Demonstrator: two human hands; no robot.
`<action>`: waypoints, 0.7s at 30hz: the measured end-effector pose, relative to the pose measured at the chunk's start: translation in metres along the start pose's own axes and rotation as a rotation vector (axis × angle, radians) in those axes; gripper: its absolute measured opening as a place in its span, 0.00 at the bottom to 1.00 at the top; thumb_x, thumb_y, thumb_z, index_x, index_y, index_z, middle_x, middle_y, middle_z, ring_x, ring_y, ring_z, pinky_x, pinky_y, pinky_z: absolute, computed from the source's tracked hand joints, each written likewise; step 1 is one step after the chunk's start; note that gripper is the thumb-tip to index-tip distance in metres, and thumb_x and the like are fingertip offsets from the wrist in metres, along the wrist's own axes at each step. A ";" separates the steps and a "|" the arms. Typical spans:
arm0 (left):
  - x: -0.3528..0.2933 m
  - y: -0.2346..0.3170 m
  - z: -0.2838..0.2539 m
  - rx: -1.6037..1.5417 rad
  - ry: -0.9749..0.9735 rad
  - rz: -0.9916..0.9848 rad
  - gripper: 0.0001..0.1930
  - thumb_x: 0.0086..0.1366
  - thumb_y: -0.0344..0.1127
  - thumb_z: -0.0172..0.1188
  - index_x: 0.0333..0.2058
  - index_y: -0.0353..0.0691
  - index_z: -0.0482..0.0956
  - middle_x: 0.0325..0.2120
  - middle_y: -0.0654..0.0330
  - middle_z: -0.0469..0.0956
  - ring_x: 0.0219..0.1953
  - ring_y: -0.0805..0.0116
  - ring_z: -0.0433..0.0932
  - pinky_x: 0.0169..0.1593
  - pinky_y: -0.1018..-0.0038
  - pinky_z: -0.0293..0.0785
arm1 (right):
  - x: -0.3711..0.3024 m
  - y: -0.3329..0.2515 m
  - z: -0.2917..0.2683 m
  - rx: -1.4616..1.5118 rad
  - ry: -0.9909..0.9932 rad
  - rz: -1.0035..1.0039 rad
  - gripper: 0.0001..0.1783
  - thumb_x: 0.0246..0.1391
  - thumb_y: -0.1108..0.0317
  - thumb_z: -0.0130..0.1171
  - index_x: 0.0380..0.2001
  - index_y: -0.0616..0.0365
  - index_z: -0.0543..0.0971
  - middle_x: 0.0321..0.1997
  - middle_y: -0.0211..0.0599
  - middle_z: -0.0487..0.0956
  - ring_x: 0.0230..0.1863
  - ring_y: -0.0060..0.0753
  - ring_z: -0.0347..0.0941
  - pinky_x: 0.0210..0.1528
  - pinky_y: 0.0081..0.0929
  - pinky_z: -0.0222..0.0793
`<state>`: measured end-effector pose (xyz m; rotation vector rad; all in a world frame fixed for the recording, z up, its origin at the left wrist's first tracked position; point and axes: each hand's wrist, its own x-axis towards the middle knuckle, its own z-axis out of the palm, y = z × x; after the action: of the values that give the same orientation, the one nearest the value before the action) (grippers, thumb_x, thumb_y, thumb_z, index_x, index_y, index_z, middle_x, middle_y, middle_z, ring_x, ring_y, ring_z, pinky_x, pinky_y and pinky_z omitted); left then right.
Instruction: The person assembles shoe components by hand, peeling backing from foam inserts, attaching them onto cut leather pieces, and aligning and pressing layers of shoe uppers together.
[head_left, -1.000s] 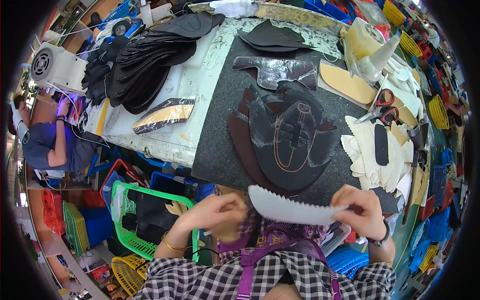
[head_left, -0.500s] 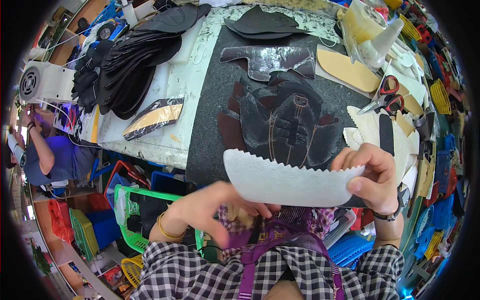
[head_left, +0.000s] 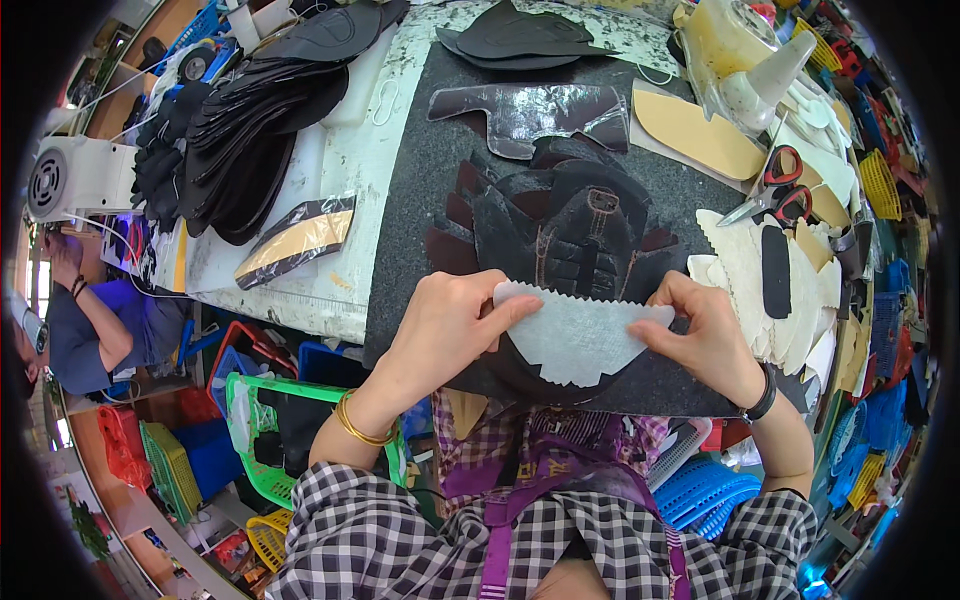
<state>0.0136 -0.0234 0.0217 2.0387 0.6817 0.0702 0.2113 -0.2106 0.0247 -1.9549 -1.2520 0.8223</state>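
Observation:
Between my two hands a white fabric lining piece (head_left: 580, 335) with zigzag edges is stretched over the near part of a stack of dark shoe uppers (head_left: 600, 240). My left hand (head_left: 450, 325) pinches its left end, thumb on top. At the other end my right hand (head_left: 700, 330) grips it between thumb and fingers. The uppers lie on a dark grey mat (head_left: 410, 220), their brown and black flaps fanned to the left. Whether the piece touches the upper beneath it, I cannot tell.
Red-handled scissors (head_left: 775, 185) and more white lining pieces (head_left: 745, 280) lie right of the mat. A dark stack of shoe parts (head_left: 260, 120) stands at the left, a plastic-wrapped container (head_left: 730, 50) at the back right. Below the table is a green basket (head_left: 255, 440); a person (head_left: 110, 320) sits farther left.
My left hand has come up and taken the left end of the lining piece. The piece has turned, moved farther over the uppers, and now shows notches on its near edge.

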 end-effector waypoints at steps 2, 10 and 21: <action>0.002 -0.001 0.000 0.013 -0.012 0.008 0.14 0.61 0.39 0.63 0.23 0.34 0.78 0.10 0.62 0.74 0.12 0.78 0.73 0.17 0.82 0.65 | -0.001 0.002 -0.001 0.000 -0.014 0.025 0.15 0.45 0.66 0.68 0.25 0.63 0.73 0.20 0.40 0.75 0.21 0.31 0.71 0.26 0.26 0.67; -0.001 -0.001 0.005 0.575 0.252 0.312 0.19 0.54 0.46 0.68 0.23 0.38 0.71 0.09 0.58 0.71 0.12 0.62 0.74 0.18 0.70 0.67 | -0.001 -0.010 -0.001 -0.471 -0.011 -0.308 0.16 0.45 0.62 0.68 0.23 0.59 0.70 0.21 0.38 0.71 0.27 0.38 0.69 0.30 0.32 0.64; -0.006 0.000 0.001 0.559 -0.063 0.767 0.24 0.48 0.28 0.60 0.46 0.54 0.79 0.33 0.65 0.70 0.35 0.68 0.69 0.36 0.73 0.63 | 0.140 -0.020 -0.021 -0.377 0.356 -0.617 0.07 0.47 0.68 0.62 0.30 0.57 0.77 0.28 0.39 0.73 0.39 0.46 0.71 0.42 0.38 0.67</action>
<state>0.0086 -0.0275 0.0223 2.7260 -0.1862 0.2826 0.2650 -0.0785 0.0316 -1.7138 -1.7270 -0.0730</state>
